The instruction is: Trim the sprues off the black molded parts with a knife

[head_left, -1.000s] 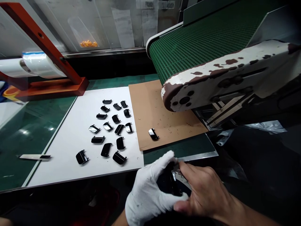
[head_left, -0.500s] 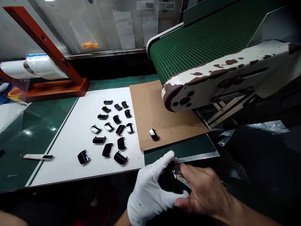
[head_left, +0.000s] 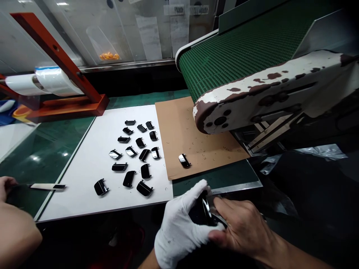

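My left hand (head_left: 179,224), in a white glove, is closed around a glossy black plastic piece (head_left: 206,207) just below the table's front edge. My bare right hand (head_left: 244,224) is closed up against the right side of that piece. Its thumb and fingers pinch something greyish and thin that I cannot make out, partly hidden by the hand. Above the hands, one black plastic piece (head_left: 184,160) with small tabs lies on the brown cardboard sheet (head_left: 196,127). Several similar black pieces (head_left: 129,179) are spread over the white sheet (head_left: 81,179) to the left.
A green conveyor belt (head_left: 241,52) on a chipped white frame overhangs the cardboard at right. At back left stands an orange stand (head_left: 61,59) with film rolls (head_left: 53,80). Another person's arm (head_left: 17,235) reaches in at left, its hand near a pale strip-like tool (head_left: 46,186).
Another person's forearm and hand have come into view at the left, beside the pale tool. My hands stay together on the black piece, with only a slight shift.
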`<state>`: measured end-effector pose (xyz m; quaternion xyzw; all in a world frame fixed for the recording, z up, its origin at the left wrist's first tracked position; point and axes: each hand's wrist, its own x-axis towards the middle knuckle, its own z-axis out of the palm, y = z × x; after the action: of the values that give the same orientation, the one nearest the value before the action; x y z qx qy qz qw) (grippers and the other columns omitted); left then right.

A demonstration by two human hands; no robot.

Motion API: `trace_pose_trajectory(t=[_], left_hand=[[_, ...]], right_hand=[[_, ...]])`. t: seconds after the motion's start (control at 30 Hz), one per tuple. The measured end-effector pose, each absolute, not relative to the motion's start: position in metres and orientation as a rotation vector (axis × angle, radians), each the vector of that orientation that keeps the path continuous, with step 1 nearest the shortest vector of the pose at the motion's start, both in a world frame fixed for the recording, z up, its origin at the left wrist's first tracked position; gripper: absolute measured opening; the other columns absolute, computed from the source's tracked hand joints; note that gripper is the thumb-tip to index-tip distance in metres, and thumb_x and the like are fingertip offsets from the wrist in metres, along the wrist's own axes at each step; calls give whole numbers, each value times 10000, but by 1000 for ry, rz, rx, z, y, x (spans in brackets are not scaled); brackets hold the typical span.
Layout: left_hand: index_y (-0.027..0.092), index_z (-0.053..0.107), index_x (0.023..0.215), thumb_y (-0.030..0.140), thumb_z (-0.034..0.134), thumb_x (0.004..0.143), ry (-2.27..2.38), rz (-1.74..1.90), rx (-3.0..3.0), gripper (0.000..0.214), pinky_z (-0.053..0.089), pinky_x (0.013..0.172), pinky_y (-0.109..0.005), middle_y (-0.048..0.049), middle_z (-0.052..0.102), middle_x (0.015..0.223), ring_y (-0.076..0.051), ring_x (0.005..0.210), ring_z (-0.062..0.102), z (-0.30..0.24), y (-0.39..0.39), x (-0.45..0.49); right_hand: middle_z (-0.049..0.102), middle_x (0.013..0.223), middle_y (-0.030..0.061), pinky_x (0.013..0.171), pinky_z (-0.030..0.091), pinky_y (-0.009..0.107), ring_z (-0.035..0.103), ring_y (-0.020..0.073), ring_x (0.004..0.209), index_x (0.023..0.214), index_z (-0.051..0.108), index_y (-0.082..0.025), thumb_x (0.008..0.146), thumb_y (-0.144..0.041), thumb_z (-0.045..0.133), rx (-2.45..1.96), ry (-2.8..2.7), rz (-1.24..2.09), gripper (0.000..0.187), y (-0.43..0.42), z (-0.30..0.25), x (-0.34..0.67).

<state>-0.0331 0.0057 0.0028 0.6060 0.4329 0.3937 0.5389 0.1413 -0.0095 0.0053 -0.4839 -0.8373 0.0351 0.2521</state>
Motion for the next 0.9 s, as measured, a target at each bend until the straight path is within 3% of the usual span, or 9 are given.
trace_pose_trajectory(t=[0.13,0.33,0.5,0.63,0.77,0.9], left_hand=[[201,565,1332,322,895,615,1018,950,1329,798,533,972,-303,-61,701,1174,-254,1074,667,-4,4,-30],[240,521,1366,423,896,599,903,1016,1141,873,523,985,-335,-71,668,1225,-278,1118,646,-11,4,-26],[252,496,1386,473,889,591,836,1086,1193,914,513,998,-368,-81,659,1222,-300,1142,633,-16,7,-29],[228,491,1393,525,879,575,816,1108,1173,952,513,1000,-403,-110,663,1220,-324,1143,633,-17,8,-32],[216,519,1367,565,864,568,862,1108,1147,938,501,1016,-438,-119,661,1237,-339,1162,621,-16,6,-31],[218,515,1371,550,855,600,881,1104,1195,906,500,1022,-410,-120,648,1266,-329,1176,614,-18,7,-34]], right_hand=[[519,459,3,415,307,295,517,134,388,577,536,-192,959,-645,155,-1272,-2255,123,705,-8,5,140],[399,502,-61,379,296,232,394,84,378,645,448,-222,868,-764,281,-1288,-1863,484,609,-9,11,135],[305,493,-99,371,310,235,386,109,366,838,534,-233,762,-848,359,-1404,-1696,705,644,-20,0,132],[369,500,-96,365,340,225,406,107,362,985,576,-250,787,-765,488,-1401,-1636,648,559,-30,-2,127],[359,479,-101,411,389,218,404,98,362,977,620,-277,831,-632,579,-1459,-1581,528,386,-36,5,121],[375,478,-103,405,387,201,415,91,365,980,630,-301,835,-611,588,-1438,-1565,555,345,-35,9,118]])
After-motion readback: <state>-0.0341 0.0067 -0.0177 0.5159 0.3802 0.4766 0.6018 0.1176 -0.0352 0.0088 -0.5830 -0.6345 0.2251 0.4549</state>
